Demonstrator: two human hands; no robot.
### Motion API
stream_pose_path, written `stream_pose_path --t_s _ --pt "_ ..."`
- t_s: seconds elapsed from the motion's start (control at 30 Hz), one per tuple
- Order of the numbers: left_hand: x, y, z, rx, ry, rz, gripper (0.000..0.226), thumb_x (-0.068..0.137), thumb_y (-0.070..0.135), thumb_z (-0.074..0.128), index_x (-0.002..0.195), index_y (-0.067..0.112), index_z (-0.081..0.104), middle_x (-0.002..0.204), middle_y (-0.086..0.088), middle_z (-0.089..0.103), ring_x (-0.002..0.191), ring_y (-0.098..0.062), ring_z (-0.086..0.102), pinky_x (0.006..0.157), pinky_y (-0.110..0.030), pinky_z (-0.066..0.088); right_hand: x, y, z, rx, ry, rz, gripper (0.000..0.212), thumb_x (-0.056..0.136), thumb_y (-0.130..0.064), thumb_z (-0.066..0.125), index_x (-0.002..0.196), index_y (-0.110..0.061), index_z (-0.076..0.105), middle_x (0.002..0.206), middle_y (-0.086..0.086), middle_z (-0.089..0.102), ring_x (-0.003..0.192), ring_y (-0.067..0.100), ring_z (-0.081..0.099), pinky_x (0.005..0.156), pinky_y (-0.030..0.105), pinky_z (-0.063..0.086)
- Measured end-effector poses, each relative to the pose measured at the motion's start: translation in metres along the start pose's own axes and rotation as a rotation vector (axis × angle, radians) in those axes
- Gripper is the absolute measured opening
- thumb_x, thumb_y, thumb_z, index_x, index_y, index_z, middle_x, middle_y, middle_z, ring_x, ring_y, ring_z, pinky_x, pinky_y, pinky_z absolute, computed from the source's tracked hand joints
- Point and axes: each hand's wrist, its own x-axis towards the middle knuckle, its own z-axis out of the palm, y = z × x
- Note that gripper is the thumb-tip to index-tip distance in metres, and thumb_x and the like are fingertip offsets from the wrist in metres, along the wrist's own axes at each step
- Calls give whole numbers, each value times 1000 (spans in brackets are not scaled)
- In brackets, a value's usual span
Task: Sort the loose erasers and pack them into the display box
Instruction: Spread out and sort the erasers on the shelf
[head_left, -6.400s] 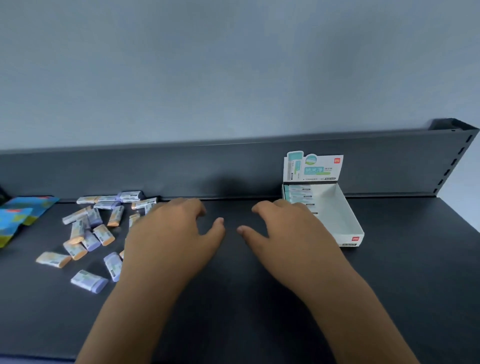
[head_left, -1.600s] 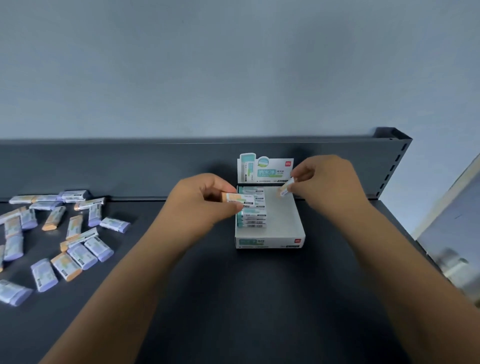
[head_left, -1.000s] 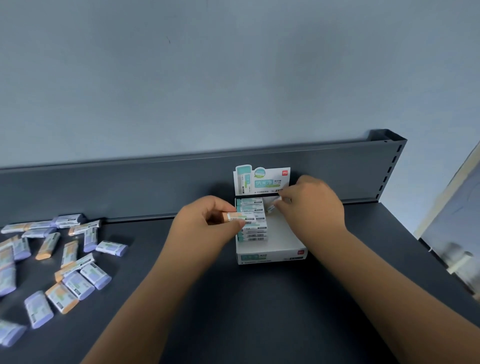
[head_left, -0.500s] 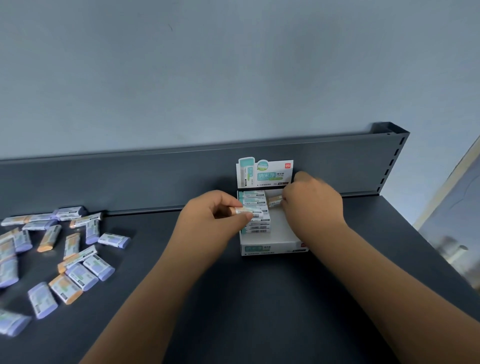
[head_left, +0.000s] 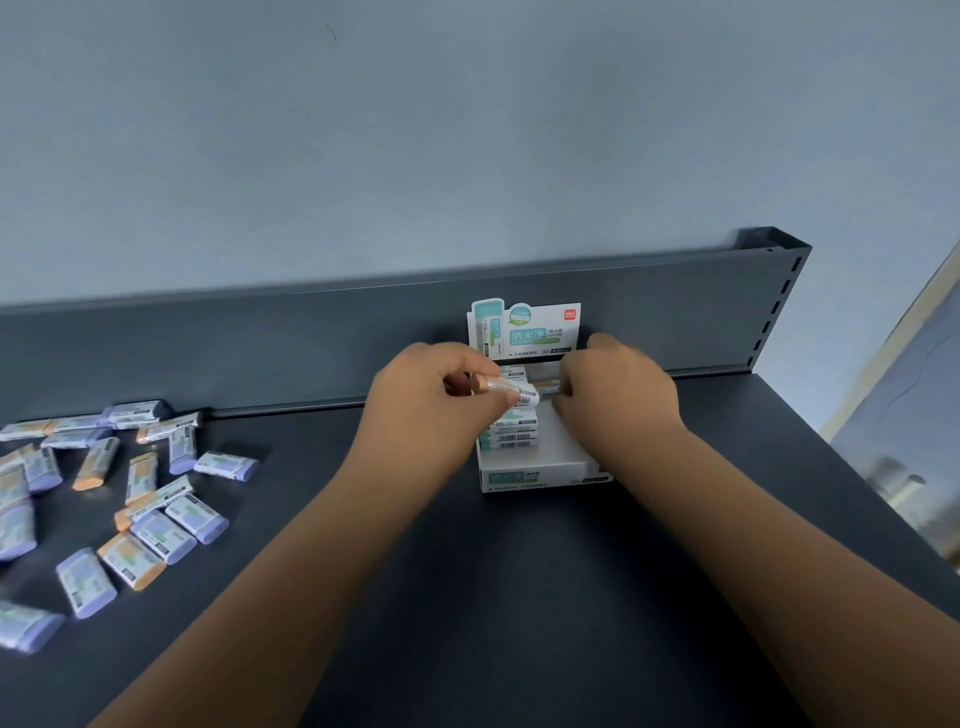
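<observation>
Your right hand has lowered its pinched eraser into the display box; your left hand pinches the orange-ended eraser next

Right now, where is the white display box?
In the head view, the display box stands right of centre on the dark shelf, by its back rail, beneath the left hand and right hand; loose erasers lie to its left.

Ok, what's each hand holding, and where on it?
Left hand pinches an orange-tipped eraser by its sleeve, thumb under, fingers over. Right hand touches one end of a second eraser in the display box; grip unclear.
</observation>
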Motion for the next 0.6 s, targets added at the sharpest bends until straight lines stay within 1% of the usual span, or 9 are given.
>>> stream_pose_path --t_s 0.1,0.2,0.27,0.33,0.4,0.47,0.53,0.57,0.6 --pt "6 -3 2 3 1 -15 12 78 27 84 85 32 75 89 2 69 73 -9 64 65 -22 46 -2 0 0 9 6 3 15 92 -21 60 102 -18 69 99 3 47 83 23 41 63 33 40" --pt "10 -7 4 -14 20 -42 14 78 27 85 89 29 77 88 4 70 72 -8 63 62 -21 44 -3 1 -1 19 44 -2 17 92 -17 58 103 -19 70 102 2 51 85 22 41 62 32 39" --pt "10 -9 5 -23 47 -55 16 77 29 86 91 27 78 87 6 70 75 -8 65 65 -20 46 -2 1 -1 -2 38 0 17 92 -18 58 103 -17 71 101 1 47 94 23 46 62 32 38" --pt "11 -10 8 -39 73 -65 19 76 30 87 93 25 80 87 8 72 76 -7 68 67 -21 49 -1 -1 1 -5 5 7 18 93 -20 57 103 -14 70 106 2 46 106 24 47 63 33 38" --pt "12 -11 10 -89 94 -82 22 75 29 88 94 22 81 88 8 74 78 -7 70 70 -23 53 0 0 2 23 -8 4 20 93 -25 57 102 -13 71 112 3 47 109 24 46 64 33 40" --pt "14 -11 14 -143 102 -107 23 73 27 89 93 20 81 87 7 75 79 -7 72 73 -25 57 -1 3 -1 101 74 -9 21 93 -28 57 95 -17 75 105 1 51 103 23 49 65 33 46" --pt "18 -9 17 -169 88 -115 22 73 24 89 93 20 81 85 6 76 79 -7 73 75 -28 59 -1 6 -9 270 213 -28 20 90 -27 58 88 -22 77 94 -3 58 94 21 55 67 33 51" --pt "20 -8 19 -182 78 -116 22 73 23 89 93 19 81 85 6 76 80 -9 74 77 -31 60 0 7 -16 379 231 -40 19 87 -27 59 88 -24 78 92 -6 64 91 18 60 70 34 54" --pt "24 -6 22 -193 68 -116 21 74 21 89 93 19 81 84 4 77 82 -12 74 80 -34 61 2 9 -23 487 195 -55 19 85 -26 61 91 -27 79 91 -9 70 89 14 64 75 34 56"
